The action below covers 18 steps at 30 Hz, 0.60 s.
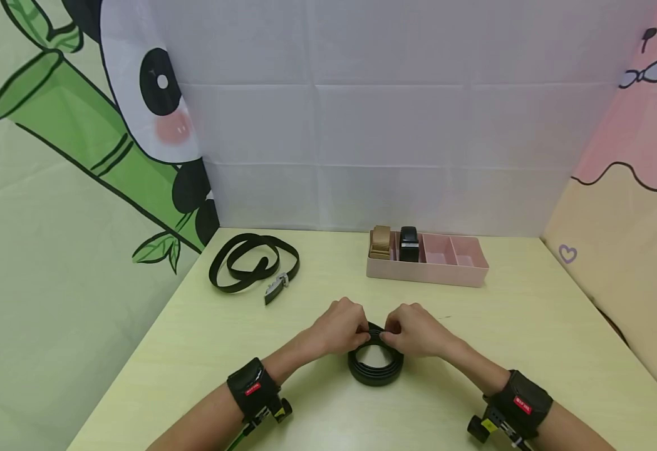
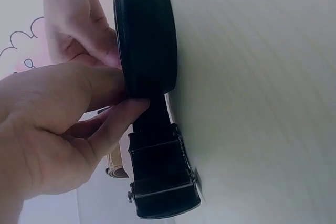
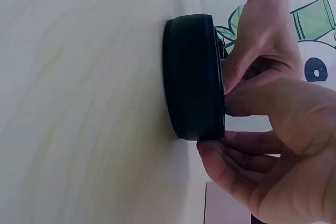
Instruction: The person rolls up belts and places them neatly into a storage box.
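A black belt [image 1: 376, 377] is wound into a several-layered ring, standing on its edge on the table in front of me. My left hand [image 1: 339, 327] pinches its far left side between thumb and fingers. From the other side, my right hand [image 1: 421, 332] grips the far right part of the coil, thumb toward its inner side. The left wrist view shows the belt's dark buckle [image 2: 161, 171] sticking out past the coil, just beyond the left fingertips. In the right wrist view the smooth outer layer of the belt [image 3: 191, 77] faces the camera.
Another black belt [image 1: 215, 269] with a silvery buckle [image 1: 275, 287] lies loosely looped at the back left. At the back right stands a pink divided box [image 1: 418, 273], holding a rolled tan belt [image 1: 381, 243] and a rolled black belt [image 1: 409, 245]. Printed cloth walls border the table.
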Motion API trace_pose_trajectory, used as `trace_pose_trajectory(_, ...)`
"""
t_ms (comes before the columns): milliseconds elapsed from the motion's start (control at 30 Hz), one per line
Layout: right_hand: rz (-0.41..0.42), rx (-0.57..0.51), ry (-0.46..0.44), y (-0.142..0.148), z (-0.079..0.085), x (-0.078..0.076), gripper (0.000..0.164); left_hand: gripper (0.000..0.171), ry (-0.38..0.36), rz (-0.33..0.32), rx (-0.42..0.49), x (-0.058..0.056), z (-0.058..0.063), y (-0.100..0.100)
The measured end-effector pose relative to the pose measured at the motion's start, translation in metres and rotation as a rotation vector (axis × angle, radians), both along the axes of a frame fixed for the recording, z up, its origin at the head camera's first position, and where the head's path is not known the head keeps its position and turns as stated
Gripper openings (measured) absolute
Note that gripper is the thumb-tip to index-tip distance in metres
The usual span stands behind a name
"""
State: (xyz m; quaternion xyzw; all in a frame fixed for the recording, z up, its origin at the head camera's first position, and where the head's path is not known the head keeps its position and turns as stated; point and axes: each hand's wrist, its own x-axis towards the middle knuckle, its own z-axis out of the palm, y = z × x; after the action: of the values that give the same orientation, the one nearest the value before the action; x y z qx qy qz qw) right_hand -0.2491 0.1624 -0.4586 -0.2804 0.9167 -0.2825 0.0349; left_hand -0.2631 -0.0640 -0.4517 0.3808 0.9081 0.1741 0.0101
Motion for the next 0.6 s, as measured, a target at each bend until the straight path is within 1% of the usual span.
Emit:
trace_pose_trajectory(100, -0.021, 0.038, 0.049, -0.002, -0.002, 0.001, 0.022, 0.018, -0.016, -0.004, 0.006, 0.0, -0.001, -0.001)
trace_pose_trajectory(200, -0.037, 0.057, 0.104, -0.004, -0.003, 0.003, 0.023, 0.016, -0.043, -0.024, 0.014, -0.005, -0.001, -0.003)
trace_pose_trajectory(300, -0.029, 0.07, 0.132, -0.005, -0.004, 0.004, 0.024, 0.014, -0.057, -0.053, 0.041, -0.012, 0.001, -0.006)
trace_pose_trajectory(400, -0.021, 0.085, 0.144, -0.006, -0.003, 0.005, 0.025, 0.01, -0.039, -0.076, 0.094, -0.021, 0.004, -0.01)
trace_pose_trajectory(467, -0.019, 0.1, 0.158, -0.006, -0.003, 0.005, 0.026, 0.015, -0.051, -0.088, 0.11, -0.027, 0.005, -0.012)
trace_pose_trajectory(500, -0.024, 0.107, 0.159, -0.006, -0.003, 0.004, 0.026, 0.018, -0.063, -0.094, 0.107, -0.03, 0.005, -0.012)
trace_pose_trajectory(600, -0.038, 0.123, 0.156, -0.006, -0.003, 0.003, 0.027, 0.022, -0.129, -0.105, 0.077, -0.036, 0.003, -0.014)
